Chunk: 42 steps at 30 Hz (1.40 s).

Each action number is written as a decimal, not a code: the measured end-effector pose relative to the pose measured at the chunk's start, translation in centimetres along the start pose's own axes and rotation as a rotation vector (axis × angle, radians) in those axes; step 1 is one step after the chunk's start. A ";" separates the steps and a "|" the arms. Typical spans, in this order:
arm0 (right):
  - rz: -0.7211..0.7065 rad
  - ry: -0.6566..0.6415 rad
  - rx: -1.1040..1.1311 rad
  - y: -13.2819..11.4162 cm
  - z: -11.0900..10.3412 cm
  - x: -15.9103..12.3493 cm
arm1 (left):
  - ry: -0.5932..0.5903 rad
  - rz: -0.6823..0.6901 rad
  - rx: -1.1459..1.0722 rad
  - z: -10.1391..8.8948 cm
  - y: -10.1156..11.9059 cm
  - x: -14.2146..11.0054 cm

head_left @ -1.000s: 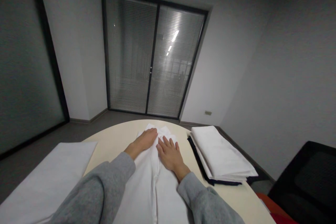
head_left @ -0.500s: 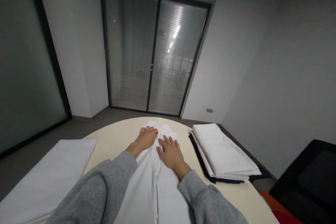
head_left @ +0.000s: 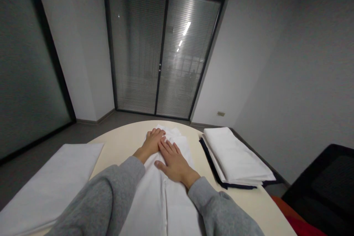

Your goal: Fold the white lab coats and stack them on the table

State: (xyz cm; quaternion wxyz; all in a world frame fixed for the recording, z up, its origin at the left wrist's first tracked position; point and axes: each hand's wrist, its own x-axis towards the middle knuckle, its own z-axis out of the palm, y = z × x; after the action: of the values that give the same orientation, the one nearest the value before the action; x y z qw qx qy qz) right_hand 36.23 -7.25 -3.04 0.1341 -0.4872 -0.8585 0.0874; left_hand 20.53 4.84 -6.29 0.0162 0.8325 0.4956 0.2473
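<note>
A white garment (head_left: 177, 206) lies lengthwise on the round cream table (head_left: 125, 143), with a seam running down its middle. My left hand (head_left: 153, 142) rests palm down on the garment's far end, fingers together and stretched flat. My right hand (head_left: 171, 160) lies flat just to the right of it, fingers spread, its fingertips touching the left hand. Neither hand holds anything. Both arms are in grey sleeves.
A stack of folded white and dark cloths (head_left: 235, 160) lies at the table's right edge. A flat white cloth (head_left: 52, 184) covers the left side. A black chair (head_left: 326, 184) stands at the right. Behind the table are sliding glass doors with blinds (head_left: 160, 51).
My right hand has slid left across the garment until its fingers meet my left hand. The left hand has stayed at the garment's far end. The view has tilted slightly.
</note>
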 end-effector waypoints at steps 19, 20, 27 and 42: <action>0.094 -0.192 0.009 -0.1 0.4 -0.2 | -0.212 -0.362 0.073 0.8 -1.5 0.8; 0.094 -0.185 0.029 0.0 0.4 -0.1 | -0.216 -0.362 0.067 0.9 -1.5 0.8; 0.394 0.208 0.018 4.5 -1.6 4.5 | -0.110 -0.327 0.033 1.3 -1.7 0.8; 0.360 -0.004 -0.125 9.4 1.2 7.5 | -0.192 0.161 0.012 -0.1 0.0 0.9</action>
State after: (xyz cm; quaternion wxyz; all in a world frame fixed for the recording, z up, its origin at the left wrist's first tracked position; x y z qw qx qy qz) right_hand 39.83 3.97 -5.75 0.0838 -0.6401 -0.7615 0.0576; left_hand 20.84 5.55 -5.86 0.0388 0.8895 0.4247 0.1640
